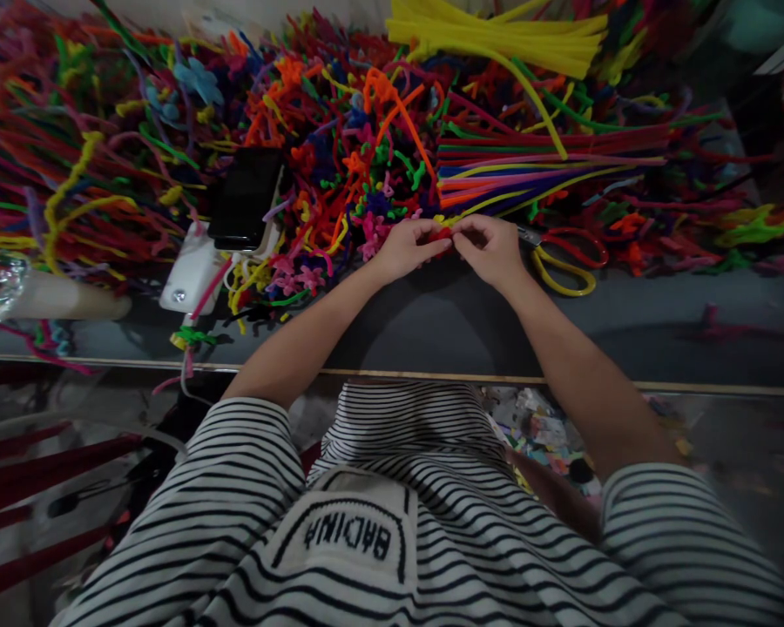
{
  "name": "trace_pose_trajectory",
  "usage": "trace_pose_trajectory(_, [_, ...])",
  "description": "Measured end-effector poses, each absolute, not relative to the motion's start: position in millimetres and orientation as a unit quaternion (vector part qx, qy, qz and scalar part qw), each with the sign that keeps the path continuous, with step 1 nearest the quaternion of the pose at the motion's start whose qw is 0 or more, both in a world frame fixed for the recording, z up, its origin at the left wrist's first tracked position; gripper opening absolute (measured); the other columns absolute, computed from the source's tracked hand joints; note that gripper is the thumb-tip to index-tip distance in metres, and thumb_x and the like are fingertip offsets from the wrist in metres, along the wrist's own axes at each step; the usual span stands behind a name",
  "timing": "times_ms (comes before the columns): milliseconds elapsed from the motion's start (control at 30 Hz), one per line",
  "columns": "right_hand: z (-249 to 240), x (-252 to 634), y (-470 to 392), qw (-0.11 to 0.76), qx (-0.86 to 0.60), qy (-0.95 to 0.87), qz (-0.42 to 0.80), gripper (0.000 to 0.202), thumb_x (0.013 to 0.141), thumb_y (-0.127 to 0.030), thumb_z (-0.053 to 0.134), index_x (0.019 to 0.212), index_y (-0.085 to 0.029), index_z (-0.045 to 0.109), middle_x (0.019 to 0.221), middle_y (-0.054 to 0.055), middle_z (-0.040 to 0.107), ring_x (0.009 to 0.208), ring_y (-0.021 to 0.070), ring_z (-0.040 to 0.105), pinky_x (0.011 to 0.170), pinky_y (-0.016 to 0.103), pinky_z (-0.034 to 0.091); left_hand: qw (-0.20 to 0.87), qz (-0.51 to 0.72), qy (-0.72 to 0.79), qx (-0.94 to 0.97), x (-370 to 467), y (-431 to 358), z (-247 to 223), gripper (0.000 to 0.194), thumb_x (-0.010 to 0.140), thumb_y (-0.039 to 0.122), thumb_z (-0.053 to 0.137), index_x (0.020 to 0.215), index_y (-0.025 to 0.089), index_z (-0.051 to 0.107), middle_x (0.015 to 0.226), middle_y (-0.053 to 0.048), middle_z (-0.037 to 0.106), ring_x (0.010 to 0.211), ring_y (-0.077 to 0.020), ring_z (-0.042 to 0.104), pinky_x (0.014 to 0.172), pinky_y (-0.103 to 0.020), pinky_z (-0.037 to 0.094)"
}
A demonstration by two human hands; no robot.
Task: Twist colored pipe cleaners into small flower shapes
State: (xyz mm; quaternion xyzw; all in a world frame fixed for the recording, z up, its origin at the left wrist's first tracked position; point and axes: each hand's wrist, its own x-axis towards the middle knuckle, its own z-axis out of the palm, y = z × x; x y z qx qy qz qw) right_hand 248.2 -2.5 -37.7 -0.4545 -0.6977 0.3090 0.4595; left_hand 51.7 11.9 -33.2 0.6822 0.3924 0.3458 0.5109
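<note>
Close together over the grey table, both my hands pinch a small red and yellow pipe cleaner piece (439, 233). My left hand (410, 248) has its thumb and fingers closed on the red part. My right hand (491, 246) is closed at the piece's right end, its fingertips almost meeting those of the left. The fingers hide much of the piece, so its full shape is unclear. Just right of my right hand lie scissors (571, 259) with red and yellow handles. Behind the hands is a bundle of straight pipe cleaners (549, 165) in many colours.
Heaped pipe cleaners (340, 131) cover the back of the table (424, 326). A yellow bundle (496, 35) lies on top at the back. To the left are a black phone (246, 198), a white device (191, 270) with a cable, and a pale cylinder (65, 296).
</note>
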Motion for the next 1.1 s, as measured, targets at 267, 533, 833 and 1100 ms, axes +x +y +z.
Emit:
trace_pose_trajectory(267, [-36.0,248.4,-3.5,0.458,-0.452,-0.697,0.316,0.016,0.086,-0.039,0.072,0.084,-0.023,0.074,0.076,0.002,0.074,0.063,0.017,0.065,0.066,0.035,0.058,0.508,0.342,0.396,0.684,52.5,9.7,-28.3,0.016,0.092,0.022,0.07,0.079,0.018,0.064,0.06,0.005,0.055,0.048,-0.0061,0.047,0.047,-0.019,0.037])
trace_pose_trajectory(533, [-37.6,249.1,-2.9,0.447,-0.464,-0.698,0.312,0.011,0.086,-0.033,0.073,0.086,-0.022,0.076,0.077,0.002,0.074,0.066,0.0179,0.067,0.072,0.037,0.061,0.508,0.336,0.397,0.687,51.9,10.5,-29.2,0.016,0.092,0.022,0.072,0.079,0.017,0.064,0.06,0.006,0.054,0.049,-0.0057,0.047,0.048,-0.019,0.037])
trace_pose_trajectory(833, [-37.9,249.3,-2.6,0.446,-0.453,-0.707,0.309,0.01,0.088,-0.032,0.071,0.087,-0.023,0.075,0.081,0.003,0.076,0.068,0.0186,0.068,0.069,0.037,0.06,0.506,0.336,0.393,0.69,51.1,9.8,-27.6,0.02,0.093,0.023,0.072,0.076,0.018,0.062,0.061,0.005,0.055,0.048,-0.0059,0.046,0.049,-0.021,0.036])
trace_pose_trajectory(1100, [-40.1,249.7,-1.4,0.444,-0.46,-0.702,0.314,0.012,0.088,-0.036,0.074,0.088,-0.024,0.075,0.081,0.003,0.075,0.071,0.0198,0.07,0.075,0.04,0.062,0.508,0.34,0.396,0.685,50.7,8.6,-28.6,0.017,0.093,0.025,0.073,0.079,0.017,0.065,0.064,0.003,0.058,0.052,-0.0066,0.05,0.049,-0.02,0.038])
